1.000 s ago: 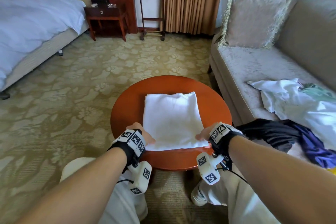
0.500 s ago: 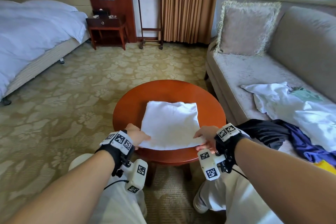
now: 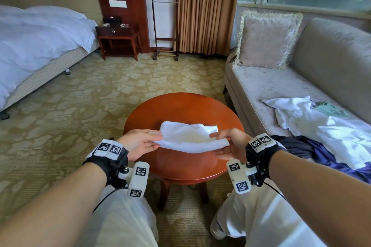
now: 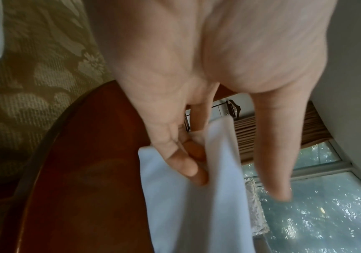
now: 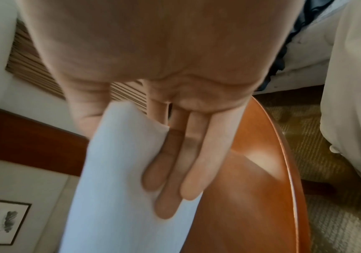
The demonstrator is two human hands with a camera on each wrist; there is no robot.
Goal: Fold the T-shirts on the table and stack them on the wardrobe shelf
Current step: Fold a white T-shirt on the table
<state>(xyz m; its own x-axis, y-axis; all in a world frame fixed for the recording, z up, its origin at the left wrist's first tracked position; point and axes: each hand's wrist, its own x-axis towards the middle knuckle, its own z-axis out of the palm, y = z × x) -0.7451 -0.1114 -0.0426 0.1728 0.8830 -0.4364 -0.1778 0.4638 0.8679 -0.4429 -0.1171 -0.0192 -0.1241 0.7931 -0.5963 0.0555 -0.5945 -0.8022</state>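
Folded white T-shirt sits mid-frame over the round table, long axis left-right. Left hand and right hand pinch its ends; wrist views show fingers underneath.

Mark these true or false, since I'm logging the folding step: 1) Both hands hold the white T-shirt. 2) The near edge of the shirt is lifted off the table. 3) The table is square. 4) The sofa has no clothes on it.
1) True: the left hand and right hand each pinch the white T-shirt.
2) True: the near edge is raised above the table.
3) False: it is round.
4) False: loose clothes lie on the sofa.
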